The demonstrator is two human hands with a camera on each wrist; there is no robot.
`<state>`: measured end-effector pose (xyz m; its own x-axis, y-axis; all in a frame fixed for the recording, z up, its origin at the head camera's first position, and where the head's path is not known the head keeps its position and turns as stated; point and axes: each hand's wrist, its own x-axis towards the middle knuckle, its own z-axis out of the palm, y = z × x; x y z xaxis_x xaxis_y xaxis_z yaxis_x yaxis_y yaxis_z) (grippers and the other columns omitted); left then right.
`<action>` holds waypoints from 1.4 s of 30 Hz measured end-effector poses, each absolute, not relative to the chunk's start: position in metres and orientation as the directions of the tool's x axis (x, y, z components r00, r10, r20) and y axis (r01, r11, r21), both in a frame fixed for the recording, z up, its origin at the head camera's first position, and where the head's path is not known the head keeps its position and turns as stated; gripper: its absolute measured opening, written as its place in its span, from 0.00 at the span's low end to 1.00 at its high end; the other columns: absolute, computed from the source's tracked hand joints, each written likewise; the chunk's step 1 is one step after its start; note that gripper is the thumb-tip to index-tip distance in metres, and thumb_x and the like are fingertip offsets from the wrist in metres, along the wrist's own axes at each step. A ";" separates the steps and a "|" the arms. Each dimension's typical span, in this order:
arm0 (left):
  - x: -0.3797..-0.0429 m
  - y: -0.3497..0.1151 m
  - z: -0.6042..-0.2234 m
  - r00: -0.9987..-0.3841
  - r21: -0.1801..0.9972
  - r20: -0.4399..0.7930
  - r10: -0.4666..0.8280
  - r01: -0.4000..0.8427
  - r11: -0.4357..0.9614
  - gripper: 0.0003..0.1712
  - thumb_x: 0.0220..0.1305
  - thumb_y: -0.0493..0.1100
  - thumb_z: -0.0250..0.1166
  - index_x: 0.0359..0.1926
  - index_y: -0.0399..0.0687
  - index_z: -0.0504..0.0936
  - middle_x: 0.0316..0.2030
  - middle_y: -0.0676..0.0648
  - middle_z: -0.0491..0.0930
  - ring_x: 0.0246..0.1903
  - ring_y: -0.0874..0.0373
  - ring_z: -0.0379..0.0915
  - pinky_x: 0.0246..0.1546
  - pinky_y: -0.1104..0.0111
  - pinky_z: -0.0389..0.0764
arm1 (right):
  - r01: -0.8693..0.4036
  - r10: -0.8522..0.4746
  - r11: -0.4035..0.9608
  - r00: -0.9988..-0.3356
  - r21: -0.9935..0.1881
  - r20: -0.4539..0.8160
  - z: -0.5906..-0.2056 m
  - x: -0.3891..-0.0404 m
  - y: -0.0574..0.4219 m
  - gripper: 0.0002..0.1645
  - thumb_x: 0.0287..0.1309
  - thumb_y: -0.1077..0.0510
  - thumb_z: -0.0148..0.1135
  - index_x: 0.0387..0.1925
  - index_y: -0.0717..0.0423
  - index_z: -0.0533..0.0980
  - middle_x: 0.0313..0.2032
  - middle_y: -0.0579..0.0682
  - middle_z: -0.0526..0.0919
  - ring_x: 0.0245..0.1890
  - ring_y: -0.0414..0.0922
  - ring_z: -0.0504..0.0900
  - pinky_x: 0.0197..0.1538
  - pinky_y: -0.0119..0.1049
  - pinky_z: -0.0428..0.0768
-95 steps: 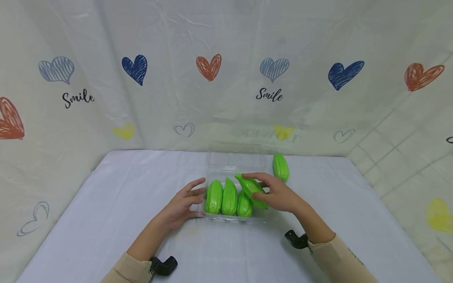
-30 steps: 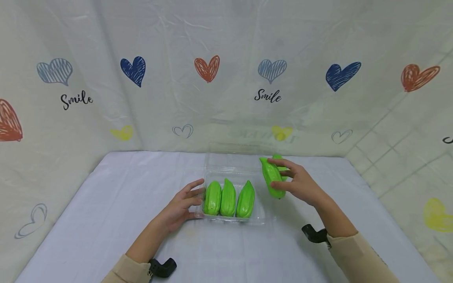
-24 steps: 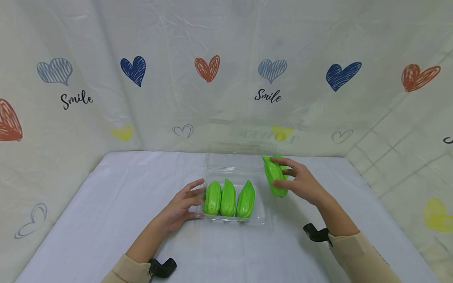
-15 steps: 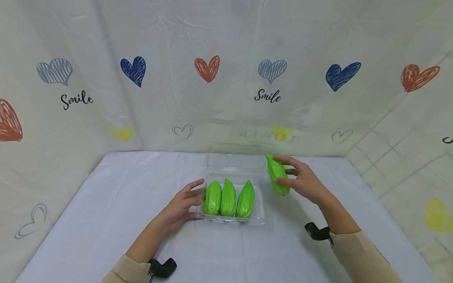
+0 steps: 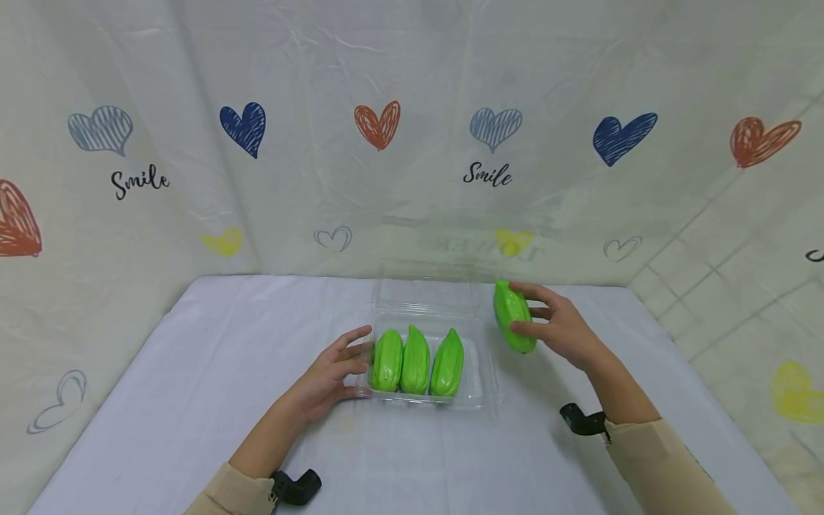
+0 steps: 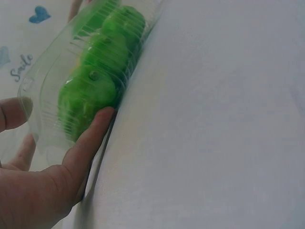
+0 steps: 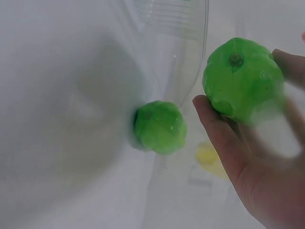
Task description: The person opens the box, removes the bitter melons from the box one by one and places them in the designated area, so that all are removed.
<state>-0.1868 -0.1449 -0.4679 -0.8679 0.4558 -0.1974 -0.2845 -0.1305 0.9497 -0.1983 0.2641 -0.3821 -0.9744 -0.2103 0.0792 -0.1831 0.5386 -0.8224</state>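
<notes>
A hinged clear plastic container (image 5: 473, 386) stands on the table with its lid (image 5: 425, 293) folded back. Three bright green ridged gourds lie side by side in it: a left one (image 5: 387, 361), a middle one (image 5: 416, 361) and a right one (image 5: 447, 363). My left hand (image 5: 328, 379) holds the container's left side, thumb low at the front corner, fingers spread along the rim. In my right hand (image 5: 558, 325) a similar gourd (image 5: 515, 322) is gripped between thumb and fingers, raised right of the container. Another gourd (image 7: 161, 127) rests on the table beyond it, seen in the right wrist view.
A white cloth (image 5: 225, 357) covers the table. Behind it hangs a pale backdrop (image 5: 412, 57) printed with hearts and "Smile". A black camera mount (image 5: 582, 420) sits on the right wrist and a second camera mount (image 5: 297, 486) on the left.
My right hand has carried the gourd out of the container and to the right, now in front of the gourd on the table. The left hand stays at the container.
</notes>
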 end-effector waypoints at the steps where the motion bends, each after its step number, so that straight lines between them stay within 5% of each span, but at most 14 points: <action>1: -0.187 -0.145 -0.468 -0.867 0.949 -0.198 0.456 -0.286 -0.131 0.41 0.66 0.32 0.56 0.77 0.55 0.55 0.76 0.38 0.49 0.74 0.37 0.47 0.49 0.52 0.80 | -0.180 -0.206 0.543 -0.975 -0.820 0.078 -0.382 -0.199 0.265 0.43 0.58 0.54 0.71 0.73 0.45 0.64 0.70 0.58 0.64 0.63 0.67 0.71 0.51 0.50 0.80; 42: -0.188 -0.145 -0.468 -0.865 0.953 -0.192 0.465 -0.277 -0.123 0.40 0.67 0.32 0.55 0.77 0.57 0.55 0.76 0.38 0.48 0.74 0.37 0.46 0.49 0.52 0.81 | -0.059 -0.133 0.447 -0.991 -0.893 -0.002 -0.386 -0.211 0.293 0.46 0.62 0.54 0.69 0.76 0.46 0.57 0.73 0.62 0.57 0.67 0.63 0.67 0.46 0.35 0.83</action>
<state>-0.1876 -0.1452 -0.4680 -0.8645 0.4646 -0.1916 -0.2772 -0.1229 0.9529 -0.2112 0.2933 -0.3863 -0.9911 -0.1335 -0.0017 -0.0586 0.4467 -0.8928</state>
